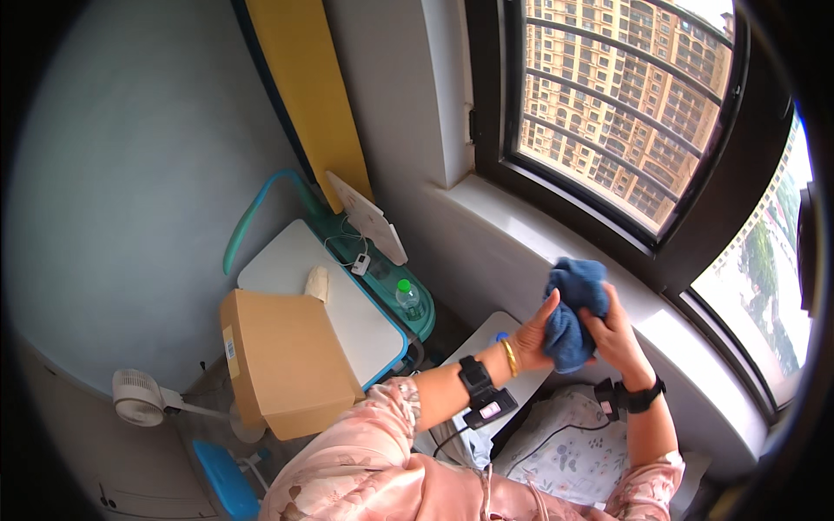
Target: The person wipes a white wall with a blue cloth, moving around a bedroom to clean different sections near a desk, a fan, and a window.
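A bunched dark blue cloth [573, 313] is held up between both my hands, in front of the window sill. My left hand [532, 340] grips its left side, thumb pointing up. On the other side, my right hand [618, 334] has its fingers wrapped round the cloth. Parts of the fingers are hidden behind the fabric. Black straps with small devices sit on both wrists, and a yellow bangle [509, 357] circles the left one.
A white window sill [512, 221] runs below the dark-framed window [660, 252]. Left of me, a white desk [291, 252] bears a cardboard box [291, 356]. A green-capped bottle [408, 300] stands on its teal shelf. A small white table [478, 334] and a floral cushion [569, 443] lie below my arms.
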Action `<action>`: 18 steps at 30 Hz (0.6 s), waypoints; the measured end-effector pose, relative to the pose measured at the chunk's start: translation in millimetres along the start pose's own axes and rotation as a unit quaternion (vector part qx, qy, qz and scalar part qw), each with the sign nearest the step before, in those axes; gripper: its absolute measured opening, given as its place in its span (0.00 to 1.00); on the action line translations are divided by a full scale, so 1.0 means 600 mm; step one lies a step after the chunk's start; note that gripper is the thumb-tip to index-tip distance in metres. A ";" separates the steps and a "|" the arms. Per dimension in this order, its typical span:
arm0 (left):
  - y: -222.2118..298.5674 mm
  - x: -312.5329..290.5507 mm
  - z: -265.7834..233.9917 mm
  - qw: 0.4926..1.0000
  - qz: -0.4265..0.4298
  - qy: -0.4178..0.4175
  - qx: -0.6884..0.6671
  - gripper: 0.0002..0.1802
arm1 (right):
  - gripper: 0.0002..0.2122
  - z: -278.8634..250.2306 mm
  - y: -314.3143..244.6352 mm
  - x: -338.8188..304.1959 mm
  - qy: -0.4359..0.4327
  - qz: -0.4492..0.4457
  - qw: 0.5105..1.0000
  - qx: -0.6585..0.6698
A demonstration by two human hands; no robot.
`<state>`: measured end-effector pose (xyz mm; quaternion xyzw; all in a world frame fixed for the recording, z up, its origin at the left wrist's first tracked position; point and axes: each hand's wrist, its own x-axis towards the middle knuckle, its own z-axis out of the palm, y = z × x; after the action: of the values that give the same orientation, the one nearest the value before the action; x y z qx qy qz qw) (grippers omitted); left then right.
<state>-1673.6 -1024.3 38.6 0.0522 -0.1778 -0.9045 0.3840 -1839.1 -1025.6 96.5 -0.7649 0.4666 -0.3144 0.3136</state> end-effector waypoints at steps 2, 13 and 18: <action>0.038 -0.013 -0.006 0.996 0.048 0.077 0.012 0.25 | 0.24 -0.003 -0.003 0.030 -0.002 -0.071 0.987 -0.147; 0.378 -0.105 -0.124 0.857 0.365 0.354 0.083 0.19 | 0.35 0.017 0.235 0.140 -0.127 -0.115 0.897 -0.408; 0.521 -0.077 -0.129 0.780 0.477 0.352 0.200 0.34 | 0.31 0.030 0.227 0.148 -0.092 -0.132 0.899 -0.408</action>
<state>-1412.0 -1213.6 77.5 0.3510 -0.2096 -0.4689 0.7830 -1862.8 -1153.3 -3.0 -0.9060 0.4176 -0.0631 -0.0289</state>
